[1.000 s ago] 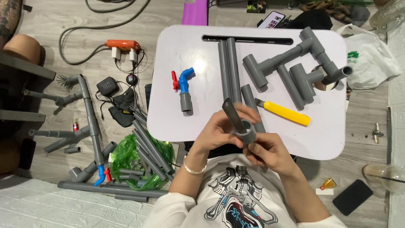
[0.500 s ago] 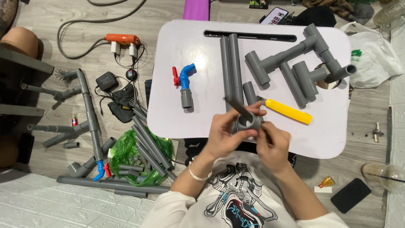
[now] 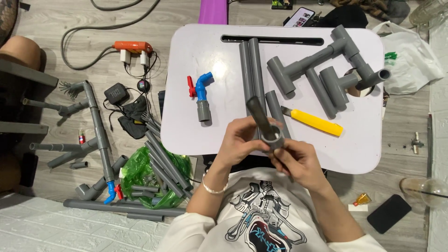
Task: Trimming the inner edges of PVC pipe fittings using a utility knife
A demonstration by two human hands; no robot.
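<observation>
Both hands are meeting just above the near edge of the white counter (image 3: 196,135). The left hand (image 3: 240,140) is curling its fingers (image 3: 249,125) around a short grey pipe (image 3: 259,114), which is slanting up and away from the person. The right hand (image 3: 298,161) is clenching a grey round fitting (image 3: 272,138) on the pipe's near end, its open mouth facing up. A yellow utility knife (image 3: 315,122) is lying just beyond.

I've got one view only, the head camera, looking straight down from above my chest. It sits fairly near the white worktop (image 3: 364,154), with the floor (image 3: 56,214) filling the left side.
</observation>
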